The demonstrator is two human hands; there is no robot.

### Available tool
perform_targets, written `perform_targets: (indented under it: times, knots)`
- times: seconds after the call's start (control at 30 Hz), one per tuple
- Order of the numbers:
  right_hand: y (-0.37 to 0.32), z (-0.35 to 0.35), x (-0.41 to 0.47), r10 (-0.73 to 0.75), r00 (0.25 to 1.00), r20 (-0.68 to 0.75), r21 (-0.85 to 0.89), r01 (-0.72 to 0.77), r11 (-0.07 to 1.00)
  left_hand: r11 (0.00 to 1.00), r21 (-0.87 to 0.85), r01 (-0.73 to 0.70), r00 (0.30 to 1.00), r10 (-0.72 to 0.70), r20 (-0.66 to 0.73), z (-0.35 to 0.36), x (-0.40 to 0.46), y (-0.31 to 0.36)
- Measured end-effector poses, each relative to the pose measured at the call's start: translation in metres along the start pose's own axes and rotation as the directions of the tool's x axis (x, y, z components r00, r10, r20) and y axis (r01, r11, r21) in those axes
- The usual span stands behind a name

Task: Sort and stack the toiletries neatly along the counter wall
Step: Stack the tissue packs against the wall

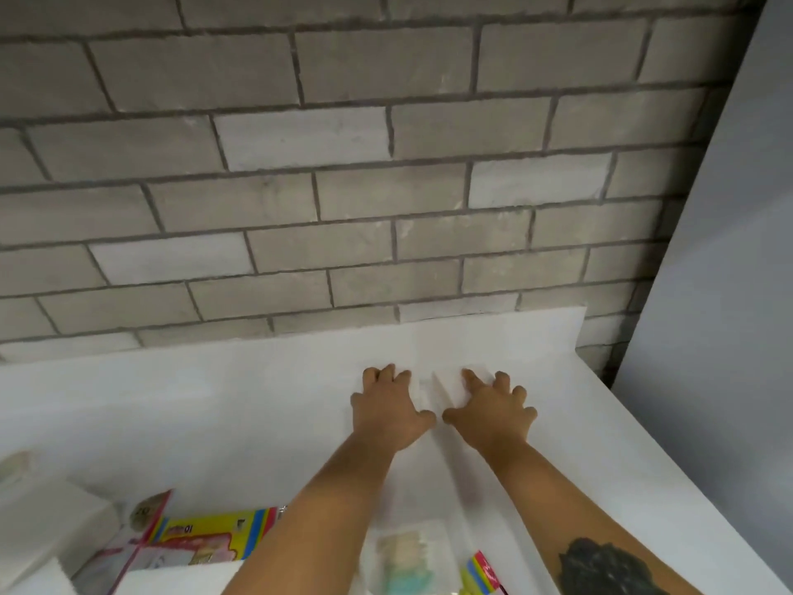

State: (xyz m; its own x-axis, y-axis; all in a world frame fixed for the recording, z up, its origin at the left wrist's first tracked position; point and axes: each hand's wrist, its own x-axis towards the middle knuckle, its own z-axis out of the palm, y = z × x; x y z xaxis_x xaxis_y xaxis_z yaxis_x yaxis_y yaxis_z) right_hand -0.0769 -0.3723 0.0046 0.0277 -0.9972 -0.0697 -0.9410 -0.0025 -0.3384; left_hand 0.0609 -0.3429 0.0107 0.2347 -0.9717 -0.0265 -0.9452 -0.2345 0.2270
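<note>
My left hand (392, 407) and my right hand (493, 407) rest side by side on the white sheet (214, 401) that covers the counter, close to the brick wall (343, 165). Fingers on both are spread and slightly curled, palms down. A faint pale ridge (433, 390) runs between them; I cannot tell whether it is a crease or a white item. Toiletries lie at the near edge: a yellow packet with coloured stripes (214, 532), a clear packet of pastel pieces (407, 556), and a pink-edged clear pack (128, 556).
White boxes (47, 526) stand at the near left. Another striped packet (482, 575) peeks out beside my right forearm. A grey panel (729, 294) closes off the right side, and the sheet curls up against the wall there.
</note>
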Motion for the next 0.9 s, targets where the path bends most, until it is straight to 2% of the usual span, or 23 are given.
perform_targets:
  times: [0.23,0.37,0.43,0.47,0.53,0.6,0.67,0.73,0.9]
  knots:
    - [0.005,0.022,0.016,-0.011,0.999,-0.048,-0.044,0.009,0.999,0.999,-0.034,0.010,1.000,-0.009,0.020,0.020,0.019,-0.010]
    - [0.009,0.018,0.015,-0.020,1.000,-0.010,-0.053,0.019,0.998,0.999,-0.045,0.012,0.999,-0.009,0.047,0.020,0.019,-0.012]
    - [0.020,0.012,0.014,-0.049,0.999,-0.003,0.038,0.049,0.998,0.999,-0.031,0.018,0.996,-0.015,0.092,0.015,0.018,-0.016]
    - [0.029,0.008,0.014,-0.084,0.996,0.004,0.140,0.083,0.987,0.999,-0.040,0.016,0.994,-0.011,0.109,0.011,0.017,-0.020]
    - [0.052,0.001,0.013,-0.168,0.985,0.026,0.400,0.143,0.905,0.993,-0.119,-0.001,0.991,0.017,0.130,0.001,0.015,-0.036]
    - [0.069,-0.005,0.009,-0.254,0.965,0.065,0.513,0.186,0.838,0.972,-0.233,-0.018,0.984,0.058,0.168,-0.007,0.011,-0.056]
    - [0.073,-0.002,0.008,-0.320,0.943,0.088,0.434,0.252,0.865,0.961,-0.272,-0.050,0.975,0.107,0.197,-0.007,0.009,-0.071]
    - [0.068,0.005,0.011,-0.338,0.940,0.052,0.350,0.300,0.887,0.957,-0.280,-0.079,0.977,0.130,0.170,0.000,0.007,-0.074]
    - [0.043,0.019,0.023,-0.299,0.954,0.014,0.332,0.277,0.901,0.937,-0.343,-0.065,0.994,0.092,0.064,0.014,0.014,-0.063]
